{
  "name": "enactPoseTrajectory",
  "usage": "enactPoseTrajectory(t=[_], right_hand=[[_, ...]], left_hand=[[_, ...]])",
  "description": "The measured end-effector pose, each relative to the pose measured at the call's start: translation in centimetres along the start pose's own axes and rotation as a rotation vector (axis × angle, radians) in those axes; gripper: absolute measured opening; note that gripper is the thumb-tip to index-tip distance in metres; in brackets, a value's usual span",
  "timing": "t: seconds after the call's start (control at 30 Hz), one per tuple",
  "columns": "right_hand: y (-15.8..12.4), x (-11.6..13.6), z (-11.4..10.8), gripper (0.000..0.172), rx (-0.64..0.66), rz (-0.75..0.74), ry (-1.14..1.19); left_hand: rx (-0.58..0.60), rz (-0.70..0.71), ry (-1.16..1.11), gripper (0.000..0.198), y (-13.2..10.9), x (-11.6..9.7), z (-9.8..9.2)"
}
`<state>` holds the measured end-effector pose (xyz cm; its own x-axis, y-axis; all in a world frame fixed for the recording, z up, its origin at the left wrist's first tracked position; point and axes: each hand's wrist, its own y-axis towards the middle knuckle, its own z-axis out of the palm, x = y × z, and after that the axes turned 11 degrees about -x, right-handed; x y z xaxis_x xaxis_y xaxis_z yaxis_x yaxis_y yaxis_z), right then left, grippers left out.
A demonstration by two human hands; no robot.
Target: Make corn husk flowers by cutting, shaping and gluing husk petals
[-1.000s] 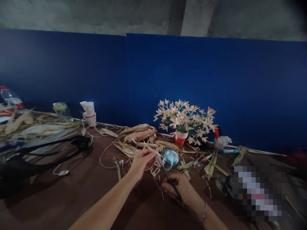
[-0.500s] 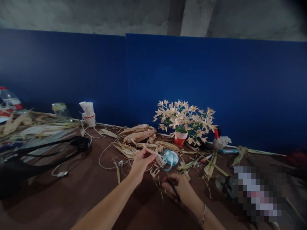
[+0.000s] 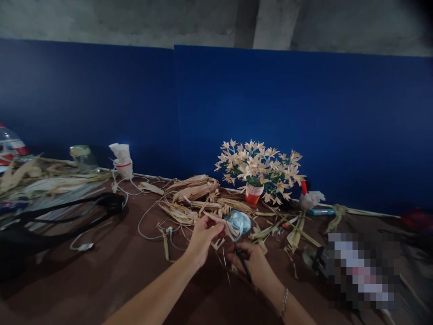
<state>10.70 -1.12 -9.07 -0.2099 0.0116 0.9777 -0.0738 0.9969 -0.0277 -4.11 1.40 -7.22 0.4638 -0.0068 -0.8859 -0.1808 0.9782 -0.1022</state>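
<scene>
Pinched between the thumb and fingers of my left hand (image 3: 204,237) is a pale strip of dried corn husk (image 3: 230,228), its end pointing right and down. My right hand (image 3: 255,264) is closed around dark-handled scissors (image 3: 244,266), whose tip points up at the end of that strip. Whether the blades touch the husk I cannot tell. Just behind the strip lies a roll of light blue ribbon (image 3: 241,220). A pile of dried husks (image 3: 196,189) is spread beyond my left hand, with a thin white cable (image 3: 140,230) looping beside it.
Husk flowers (image 3: 252,167) stand in a red paper cup (image 3: 253,195) near the blue partition (image 3: 287,99). At the left are a black strap (image 3: 111,203), a glass jar (image 3: 84,160) and a white cup with tissue (image 3: 123,167). Husk scraps (image 3: 294,237) lie on the right.
My left hand has shifted slightly, and the husk strip now angles down towards the scissors. Both hands still hold the same things. The whole view has moved a little.
</scene>
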Motion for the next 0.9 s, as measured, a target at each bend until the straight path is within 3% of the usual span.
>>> enactPoseTrajectory(t=[0.33,0.63,0.77,0.9], right_hand=[[0.0,0.0,0.2,0.035,0.023,0.095,0.017],[-0.5,1.1,-3.0,0.035,0.390,0.170,-0.019],[-0.4,1.8,-3.5,0.034,0.308,0.196,-0.011],[-0.2,1.2,-3.4,0.033,0.353,0.185,-0.043]], left_hand=[[0.002,-0.023,-0.003,0.021,0.1,0.1,0.0],[-0.139,0.123,0.044,0.022,2.3,-2.2,-1.6],[-0.069,0.122,0.146,0.021,2.8,-2.6,-2.1],[0.062,0.075,0.203,0.021,2.8,-2.4,-2.3]])
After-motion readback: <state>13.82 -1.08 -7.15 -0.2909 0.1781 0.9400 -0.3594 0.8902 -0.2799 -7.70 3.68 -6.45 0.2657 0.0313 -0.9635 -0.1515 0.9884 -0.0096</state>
